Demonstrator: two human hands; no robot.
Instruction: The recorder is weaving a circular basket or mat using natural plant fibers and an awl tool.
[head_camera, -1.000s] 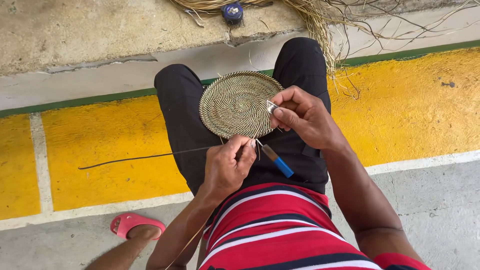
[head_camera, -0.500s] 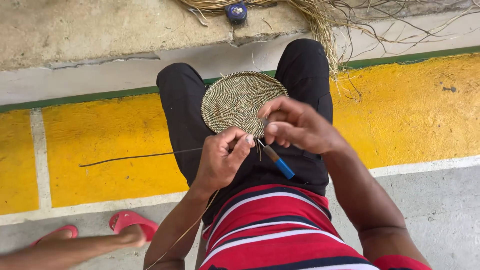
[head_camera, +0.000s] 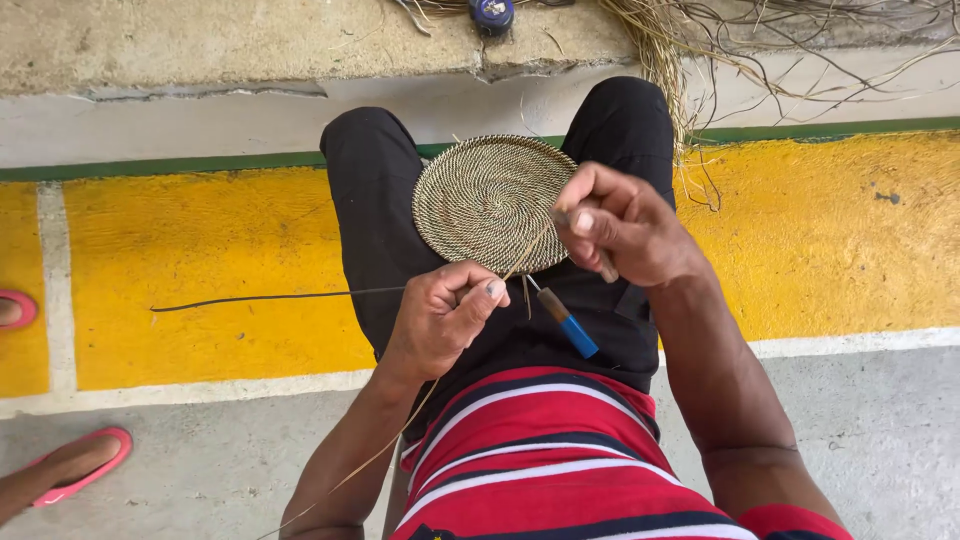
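Nearest: red, white and navy striped shirt, person seated, black shorts over both thighs. Left hand low over the lap, fingers curled, thumb and forefinger pinching a thin pale fibre strand; strand runs up to the woven disc and trails back down past the left forearm. Tool with blue handle lies on the lap just beside the left hand, below the disc's near edge. Right hand at the disc's right edge, fingers closed, gripping the rim; whether it also holds something else, cannot tell. Round coiled woven disc rests on the lap between the thighs, roughly flat, spiral pattern facing up. Long dark strand runs left from the lap across the yellow painted floor band. Pink sandals at the left edge of the floor, another person's foot in one. Farthest: concrete ledge, loose dry fibre bundle and a small dark blue round object on top.
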